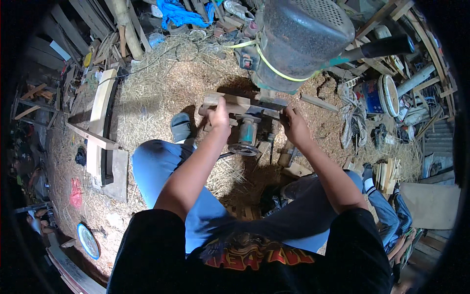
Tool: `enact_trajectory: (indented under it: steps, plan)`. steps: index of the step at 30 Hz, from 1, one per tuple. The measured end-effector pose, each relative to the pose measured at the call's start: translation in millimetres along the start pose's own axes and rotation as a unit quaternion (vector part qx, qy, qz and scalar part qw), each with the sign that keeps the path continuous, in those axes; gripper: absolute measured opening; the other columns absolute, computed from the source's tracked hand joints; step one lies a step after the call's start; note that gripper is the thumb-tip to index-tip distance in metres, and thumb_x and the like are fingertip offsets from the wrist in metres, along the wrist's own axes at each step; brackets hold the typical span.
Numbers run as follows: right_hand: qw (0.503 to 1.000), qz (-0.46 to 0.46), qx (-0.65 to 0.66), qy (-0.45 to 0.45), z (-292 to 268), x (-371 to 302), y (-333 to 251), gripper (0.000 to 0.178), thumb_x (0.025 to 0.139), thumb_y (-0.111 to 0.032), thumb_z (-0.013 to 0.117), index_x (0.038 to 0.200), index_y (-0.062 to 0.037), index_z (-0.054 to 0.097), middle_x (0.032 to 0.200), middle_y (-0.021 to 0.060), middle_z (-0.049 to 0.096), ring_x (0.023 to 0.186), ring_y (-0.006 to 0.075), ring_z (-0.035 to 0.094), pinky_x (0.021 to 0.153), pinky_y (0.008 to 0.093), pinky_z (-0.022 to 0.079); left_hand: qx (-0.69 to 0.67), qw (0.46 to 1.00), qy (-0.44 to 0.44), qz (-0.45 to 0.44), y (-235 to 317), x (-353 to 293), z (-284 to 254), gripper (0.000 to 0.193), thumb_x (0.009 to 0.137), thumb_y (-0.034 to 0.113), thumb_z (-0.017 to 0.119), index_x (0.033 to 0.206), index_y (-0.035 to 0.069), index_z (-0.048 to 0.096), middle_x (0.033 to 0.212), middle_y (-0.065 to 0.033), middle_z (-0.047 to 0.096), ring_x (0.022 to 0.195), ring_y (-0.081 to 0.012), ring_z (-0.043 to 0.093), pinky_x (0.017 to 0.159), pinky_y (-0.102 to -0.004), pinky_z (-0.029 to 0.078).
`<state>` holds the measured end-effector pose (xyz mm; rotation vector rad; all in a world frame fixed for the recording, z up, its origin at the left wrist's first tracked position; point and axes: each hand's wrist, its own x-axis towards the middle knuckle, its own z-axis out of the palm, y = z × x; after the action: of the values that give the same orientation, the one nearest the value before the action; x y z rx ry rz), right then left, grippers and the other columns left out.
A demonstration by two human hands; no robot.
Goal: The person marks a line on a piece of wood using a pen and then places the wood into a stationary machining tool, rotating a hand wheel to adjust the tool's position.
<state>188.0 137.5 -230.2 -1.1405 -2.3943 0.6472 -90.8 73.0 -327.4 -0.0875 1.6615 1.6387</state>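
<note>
My left hand (219, 119) is closed round the left end of a pale wooden block (236, 102), thumb on top. The block lies across the metal bed of a floor machine, under its large dark, dusty motor housing (303, 41). My right hand (297, 128) is at the right end of the same bed, fingers bent and pressed together; what they grip is hidden. Between my hands, a teal-green metal column (247, 131) stands above a round handwheel (243, 149). A yellow-green strap (274, 68) wraps the housing, and a black-gripped lever (387, 47) sticks out to its right.
Wood shavings and straw (161, 93) cover the ground. Long planks (101, 117) stand at left, near a round blue-rimmed lid (88, 241). A loose stick (318, 103), a blue bucket (374, 97) and scrap wood (391, 171) lie right. Another person's legs (384, 210) show lower right.
</note>
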Motion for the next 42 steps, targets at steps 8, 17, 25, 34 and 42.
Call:
enact_trajectory:
  steps: [8, 17, 25, 34, 42]
  plan:
    - [0.999, 0.011, 0.038, -0.013, 8, 7, 4, 0.026, 0.087, 0.0, 0.067, 0.112, -0.0024, 0.059, 0.108, 0.0309, 0.059, 0.093, 0.0516, 0.059, 0.082, 0.0535, 0.05, 0.074, 0.996, -0.022, 0.032, -16, 16, -5, 0.1, 0.083, 0.032, 0.08, 0.153, 0.004, 0.015, 0.145, -0.0244, 0.046, 0.132, -0.0333, 0.049, 0.112, -0.0418, 0.039]
    - [0.996, -0.032, 0.05, -0.07, 20, 32, 12, 0.022, 0.089, -0.004, 0.066, 0.111, -0.0027, 0.063, 0.103, 0.0262, 0.065, 0.097, 0.048, 0.062, 0.083, 0.0504, 0.051, 0.005, 0.996, -0.088, 0.031, -22, 17, -1, 0.101, 0.088, 0.017, 0.073, 0.16, 0.009, 0.003, 0.154, -0.0216, 0.039, 0.138, -0.0323, 0.045, 0.113, -0.0414, 0.038]
    - [0.992, -0.062, 0.073, -0.082, 25, 46, 1, 0.022, 0.087, -0.006, 0.069, 0.109, -0.0035, 0.067, 0.1, 0.0234, 0.07, 0.093, 0.044, 0.067, 0.081, 0.0471, 0.054, 0.052, 0.992, -0.109, 0.025, -34, 35, -25, 0.113, 0.087, 0.026, 0.075, 0.162, 0.004, -0.007, 0.159, -0.0241, 0.035, 0.141, -0.0317, 0.045, 0.114, -0.0414, 0.039]
    - [0.996, 0.003, 0.065, -0.059, 23, 23, 32, 0.025, 0.086, -0.009, 0.073, 0.111, -0.0046, 0.069, 0.097, 0.0195, 0.073, 0.093, 0.0419, 0.069, 0.082, 0.0477, 0.054, 0.35, 0.934, -0.067, 0.028, 19, -31, 20, 0.096, 0.075, 0.045, 0.084, 0.147, -0.004, 0.044, 0.14, -0.031, 0.056, 0.135, -0.04, 0.051, 0.111, -0.0452, 0.042]
    - [0.996, -0.042, 0.063, -0.04, 41, 29, 17, 0.03, 0.085, -0.009, 0.074, 0.115, -0.003, 0.068, 0.115, 0.0254, 0.062, 0.102, 0.0452, 0.064, 0.086, 0.049, 0.053, 0.336, 0.924, -0.051, 0.175, -24, 23, -9, 0.054, 0.079, 0.032, 0.082, 0.118, -0.001, 0.066, 0.112, -0.0222, 0.072, 0.101, -0.0335, 0.071, 0.085, -0.0433, 0.056]
